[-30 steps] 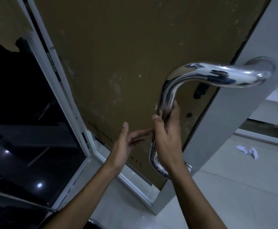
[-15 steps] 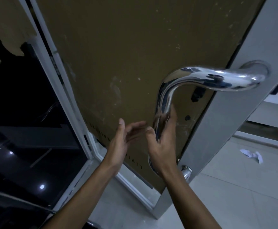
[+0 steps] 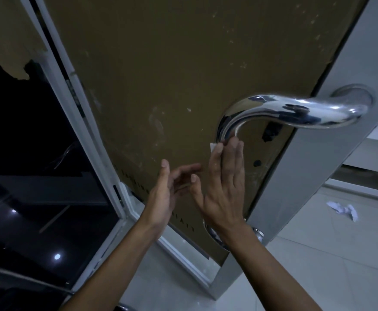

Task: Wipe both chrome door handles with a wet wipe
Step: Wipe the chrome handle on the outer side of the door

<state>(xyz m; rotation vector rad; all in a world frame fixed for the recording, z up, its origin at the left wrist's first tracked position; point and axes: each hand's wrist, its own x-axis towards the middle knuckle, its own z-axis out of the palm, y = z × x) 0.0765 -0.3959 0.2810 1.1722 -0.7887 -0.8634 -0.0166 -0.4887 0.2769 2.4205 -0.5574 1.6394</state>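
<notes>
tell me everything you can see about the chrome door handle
The chrome door handle is a polished, mirror-bright tube, bent from a round mount on the grey door edge sideways, then curving down. Its lower end shows near the wrist. The right hand presses a white wet wipe against its vertical stretch, fingers straight.

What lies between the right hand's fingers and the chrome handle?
A white wipe: the head view shows its corner sticking out where the right hand presses it against the handle.
</notes>
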